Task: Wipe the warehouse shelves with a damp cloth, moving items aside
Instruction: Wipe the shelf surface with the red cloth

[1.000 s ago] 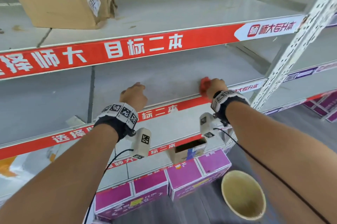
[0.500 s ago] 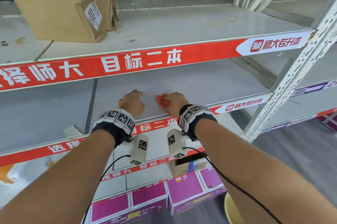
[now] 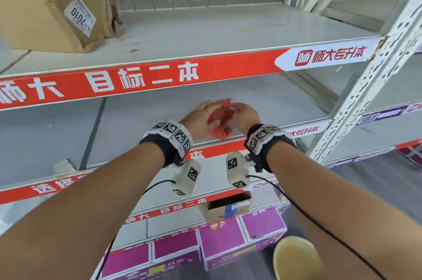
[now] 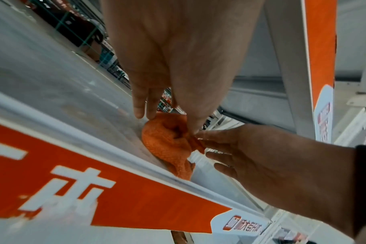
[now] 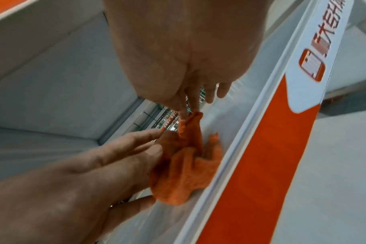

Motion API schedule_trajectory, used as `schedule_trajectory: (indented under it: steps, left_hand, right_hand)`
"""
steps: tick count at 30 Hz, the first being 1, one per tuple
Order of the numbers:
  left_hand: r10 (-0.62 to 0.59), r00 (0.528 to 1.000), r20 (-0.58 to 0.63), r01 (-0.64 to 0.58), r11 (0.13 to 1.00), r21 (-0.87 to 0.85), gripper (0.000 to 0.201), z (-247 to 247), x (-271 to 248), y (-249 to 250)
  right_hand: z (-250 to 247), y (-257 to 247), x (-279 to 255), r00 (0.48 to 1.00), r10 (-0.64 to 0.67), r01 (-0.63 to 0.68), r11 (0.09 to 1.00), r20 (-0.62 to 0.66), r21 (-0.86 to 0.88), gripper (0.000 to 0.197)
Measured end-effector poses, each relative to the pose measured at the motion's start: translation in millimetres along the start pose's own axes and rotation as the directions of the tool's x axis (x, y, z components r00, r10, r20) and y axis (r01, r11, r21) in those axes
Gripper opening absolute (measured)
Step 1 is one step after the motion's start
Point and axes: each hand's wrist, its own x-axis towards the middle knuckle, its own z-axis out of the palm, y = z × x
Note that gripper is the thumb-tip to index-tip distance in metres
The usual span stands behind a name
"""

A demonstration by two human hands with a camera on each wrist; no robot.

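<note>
An orange-red cloth (image 3: pixel 220 117) sits bunched on the grey second shelf (image 3: pixel 141 124), just behind its red front strip. Both hands meet on it. My left hand (image 3: pixel 212 117) holds the cloth's left side, thumb pushed into the folds (image 4: pixel 169 122). My right hand (image 3: pixel 236 110) pinches an upper corner between thumb and forefinger (image 5: pixel 188 115), pulling it up a little. The cloth (image 5: pixel 186 173) hangs crumpled between the hands, and its lower part (image 4: pixel 167 148) touches the shelf edge.
A large cardboard box (image 3: pixel 45 12) stands at the left on the shelf above. A perforated white upright (image 3: pixel 365 88) bounds the bay on the right. Low down are purple cartons (image 3: pixel 223 241), a small open box (image 3: pixel 226 209) and a yellow basin (image 3: pixel 296 259) on the floor.
My right hand slid the cloth leftward along the shelf's front edge. My left hand came across to meet it, and both now hold the bunched cloth.
</note>
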Motion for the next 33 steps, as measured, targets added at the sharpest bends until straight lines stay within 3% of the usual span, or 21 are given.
schedule_trajectory:
  steps: [3, 7, 9, 11, 13, 14, 16, 17, 21, 25, 30, 32, 33]
  left_hand:
    - [0.034, 0.986, 0.161, -0.051, 0.994, 0.099, 0.064, 4, 6, 19]
    - [-0.030, 0.951, 0.307, -0.012, 0.991, 0.133, 0.057, 7, 12, 28]
    - [-0.051, 0.959, 0.279, 0.027, 0.996, 0.090, 0.055, 6, 17, 20]
    - [-0.118, 0.964, 0.240, 0.136, 0.989, -0.062, 0.049, 7, 32, 4]
    - [-0.175, 0.956, 0.234, 0.262, 0.869, -0.420, 0.049, 9, 49, -9]
    - [-0.203, 0.949, 0.240, 0.311, 0.704, -0.639, 0.055, 8, 57, -13]
    - [-0.265, 0.947, 0.182, 0.288, 0.446, -0.848, 0.059, 6, 71, -28]
    - [-0.274, 0.947, 0.167, 0.271, 0.404, -0.874, 0.052, 2, 74, -35]
    - [-0.329, 0.936, 0.124, 0.271, 0.451, -0.851, 0.014, -26, 82, -83]
    - [-0.469, 0.877, 0.101, 0.305, 0.383, -0.872, 0.029, -53, 65, -155]
    - [-0.705, 0.702, 0.101, 0.344, 0.212, -0.915, 0.030, -59, 50, -213]
    - [-0.725, 0.673, 0.145, 0.321, 0.110, -0.941, 0.040, -58, 53, -211]
    - [-0.674, 0.704, 0.221, 0.354, 0.064, -0.933, 0.044, -58, 56, -204]
  right_hand:
    - [-18, 19, 2, 0.998, 0.057, -0.057, 0.998, 0.015, -0.016, 0.039]
    - [-32, 24, 8, 0.998, 0.043, -0.042, 0.999, 0.040, -0.028, 0.039]
    - [-33, 22, 11, 0.998, 0.036, -0.032, 0.997, 0.051, -0.064, 0.037]
    - [-29, 20, 16, 0.998, 0.034, -0.029, 0.996, 0.062, -0.090, 0.036]
    - [-24, 18, 20, 0.998, 0.046, -0.044, 0.998, 0.042, -0.046, 0.036]
    - [-22, 17, 24, 0.998, 0.055, -0.055, 0.998, 0.020, -0.016, 0.036]
    - [-17, 9, 29, 0.996, 0.087, -0.086, 0.995, -0.019, 0.045, 0.039]
    - [-15, 4, 31, 0.995, 0.099, -0.097, 0.993, -0.022, 0.063, 0.040]
    - [-4, -18, 36, 0.995, 0.099, -0.098, 0.990, -0.003, 0.106, 0.044]
    - [13, -30, 40, 0.995, 0.098, -0.096, 0.988, -0.008, 0.117, 0.044]
    - [30, -39, 37, 0.997, 0.072, -0.074, 0.993, 0.022, 0.090, 0.043]
    - [32, -42, 35, 0.998, 0.063, -0.065, 0.994, 0.025, 0.088, 0.044]
    - [33, -43, 34, 0.998, 0.066, -0.068, 0.993, 0.022, 0.091, 0.044]
